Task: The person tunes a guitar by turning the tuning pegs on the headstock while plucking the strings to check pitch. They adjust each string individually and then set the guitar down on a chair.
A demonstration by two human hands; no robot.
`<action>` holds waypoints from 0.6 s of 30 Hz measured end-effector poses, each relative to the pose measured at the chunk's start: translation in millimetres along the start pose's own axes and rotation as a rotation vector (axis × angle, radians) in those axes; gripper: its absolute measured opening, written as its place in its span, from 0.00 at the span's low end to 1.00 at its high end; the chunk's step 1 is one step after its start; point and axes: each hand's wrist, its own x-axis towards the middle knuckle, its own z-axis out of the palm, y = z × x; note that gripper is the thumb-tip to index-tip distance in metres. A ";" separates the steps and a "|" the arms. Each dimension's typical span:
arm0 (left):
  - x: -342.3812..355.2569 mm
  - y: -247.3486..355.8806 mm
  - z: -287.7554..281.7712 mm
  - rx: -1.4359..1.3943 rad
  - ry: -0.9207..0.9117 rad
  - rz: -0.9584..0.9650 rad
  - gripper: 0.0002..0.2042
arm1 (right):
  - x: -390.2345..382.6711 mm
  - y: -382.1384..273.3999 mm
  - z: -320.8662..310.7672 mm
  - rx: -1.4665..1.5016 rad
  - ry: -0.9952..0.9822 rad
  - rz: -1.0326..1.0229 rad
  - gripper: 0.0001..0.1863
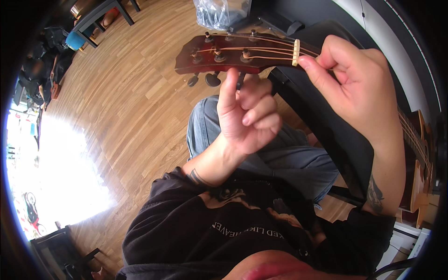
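Note:
A dark red-brown guitar headstock [205,55] lies across the top of the head view, its tip toward the left. Strings run from its posts over a pale nut [296,52]. My left hand [247,114] is under the headstock's near edge, with thumb and curled fingers around a black tuning peg [241,80]; the fingers partly hide it. Two more dark tuning pegs [213,80] stick out to its left. Just right of the nut, my right hand [357,79] is closed, thumb and forefinger pinching a guitar string [310,54]. The hand covers the neck beyond.
Under the guitar, a black bench-like surface [326,116] slants past my jeans [205,122]. A clear plastic bag [212,14] sits on the wood floor [140,93] beyond. Other guitars [415,172] stand at right. A person [39,70] is far left, near a blue stool [74,41].

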 end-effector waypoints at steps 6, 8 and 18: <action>1.3 -2.8 9.0 0.069 0.013 -0.011 0.18 | -1.5 0.6 -1.0 -0.022 -0.003 -0.016 0.17; -5.5 -6.8 5.2 0.024 -0.041 -0.056 0.18 | -0.8 -0.5 1.0 0.006 0.004 0.000 0.17; 0.9 8.3 1.2 0.104 0.031 0.036 0.18 | 0.6 1.8 -7.2 -0.113 -0.033 -0.129 0.13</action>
